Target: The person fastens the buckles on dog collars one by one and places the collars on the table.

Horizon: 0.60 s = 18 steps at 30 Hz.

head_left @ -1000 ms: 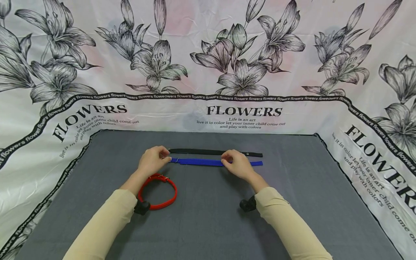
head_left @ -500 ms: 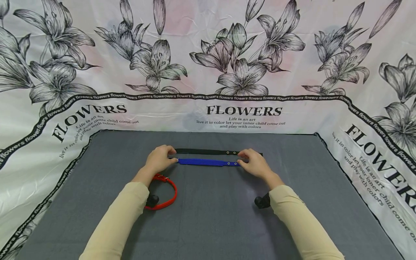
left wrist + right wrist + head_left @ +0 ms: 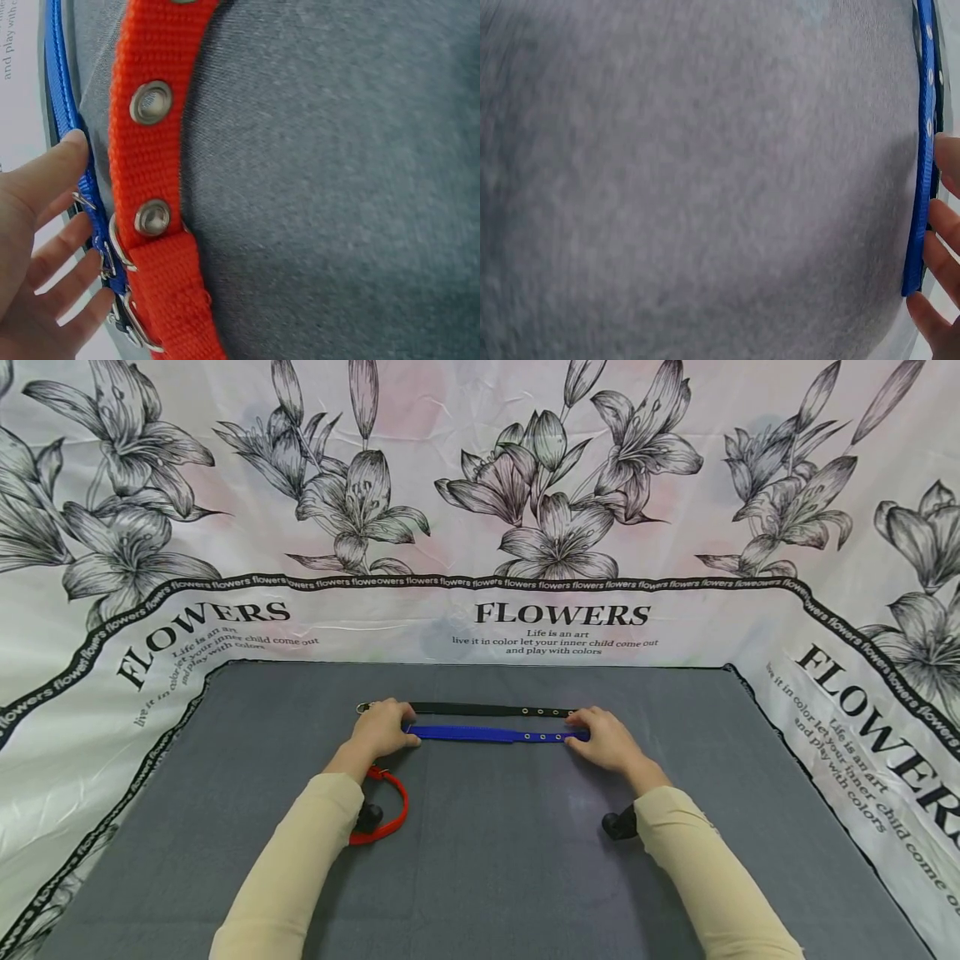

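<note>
Fingers: left hand (image 3: 384,732) and right hand (image 3: 609,741) straight | pressing blue collar (image 3: 487,735) ends flat

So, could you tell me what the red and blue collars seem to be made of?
Red collar: woven webbing, probably nylon, matte; the ribbed weave is plain, with shiny metal eyelets and buckle. Blue collar: seemingly similar webbing with metal eyelets, though its weave shows less clearly.

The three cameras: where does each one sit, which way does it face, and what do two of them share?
Head: worn on the head, looks forward and down at the grey mat; both hands and sleeves show.
Left wrist: looks along the left hand at the red collar; fingers show.
Right wrist: looks along the mat at the right hand; fingertips show.
Shared: all three show the blue collar.
</note>
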Each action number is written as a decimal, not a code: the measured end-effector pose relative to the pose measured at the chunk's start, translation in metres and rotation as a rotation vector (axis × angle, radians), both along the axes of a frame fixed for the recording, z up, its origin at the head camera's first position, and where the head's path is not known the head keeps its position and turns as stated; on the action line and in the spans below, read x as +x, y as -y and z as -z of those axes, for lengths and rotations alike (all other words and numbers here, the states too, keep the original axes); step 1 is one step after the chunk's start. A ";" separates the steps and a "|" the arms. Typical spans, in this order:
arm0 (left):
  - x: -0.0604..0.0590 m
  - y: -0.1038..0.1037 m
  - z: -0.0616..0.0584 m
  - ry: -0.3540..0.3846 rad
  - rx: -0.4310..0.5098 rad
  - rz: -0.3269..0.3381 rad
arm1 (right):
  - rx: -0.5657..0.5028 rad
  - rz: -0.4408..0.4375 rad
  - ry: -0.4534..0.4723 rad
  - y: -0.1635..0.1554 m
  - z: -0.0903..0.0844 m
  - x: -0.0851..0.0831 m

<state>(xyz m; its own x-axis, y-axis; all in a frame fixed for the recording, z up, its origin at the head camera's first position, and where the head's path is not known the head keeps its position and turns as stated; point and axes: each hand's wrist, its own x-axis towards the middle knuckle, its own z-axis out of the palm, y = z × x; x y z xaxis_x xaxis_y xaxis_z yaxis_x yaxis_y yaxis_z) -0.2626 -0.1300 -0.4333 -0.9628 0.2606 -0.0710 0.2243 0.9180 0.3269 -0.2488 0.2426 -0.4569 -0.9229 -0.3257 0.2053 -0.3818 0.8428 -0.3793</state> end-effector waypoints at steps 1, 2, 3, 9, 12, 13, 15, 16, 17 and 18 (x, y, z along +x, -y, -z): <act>0.000 -0.001 0.000 0.004 -0.008 -0.001 | 0.004 -0.004 -0.001 -0.001 0.000 0.001; -0.001 -0.001 0.000 0.006 -0.015 -0.002 | 0.007 -0.005 -0.002 -0.001 -0.001 0.001; -0.001 -0.001 0.000 0.009 -0.019 -0.004 | 0.013 -0.006 -0.005 -0.001 0.000 0.002; 0.000 -0.001 -0.002 0.034 -0.040 -0.021 | 0.054 0.016 -0.025 -0.002 0.002 0.001; 0.000 -0.001 -0.002 0.042 -0.039 -0.030 | 0.079 0.041 -0.012 -0.001 0.003 0.000; 0.000 -0.001 -0.002 0.045 -0.039 -0.032 | 0.089 0.049 -0.008 -0.001 0.004 0.000; -0.001 0.000 -0.002 0.048 -0.038 -0.034 | 0.101 0.064 0.002 -0.001 0.004 -0.001; -0.001 0.000 -0.001 0.050 -0.039 -0.034 | 0.107 0.069 0.003 0.000 0.004 -0.001; -0.002 0.000 -0.001 0.052 -0.041 -0.033 | 0.112 0.074 0.004 0.000 0.004 -0.001; -0.002 0.000 0.000 0.053 -0.042 -0.031 | 0.114 0.078 0.005 0.000 0.004 -0.001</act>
<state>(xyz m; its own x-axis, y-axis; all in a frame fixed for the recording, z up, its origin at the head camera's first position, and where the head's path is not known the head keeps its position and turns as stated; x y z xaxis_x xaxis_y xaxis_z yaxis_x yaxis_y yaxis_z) -0.2645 -0.1300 -0.4330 -0.9650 0.2265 -0.1324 0.1790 0.9374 0.2986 -0.2496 0.2426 -0.4609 -0.9474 -0.2738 0.1661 -0.3116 0.9075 -0.2816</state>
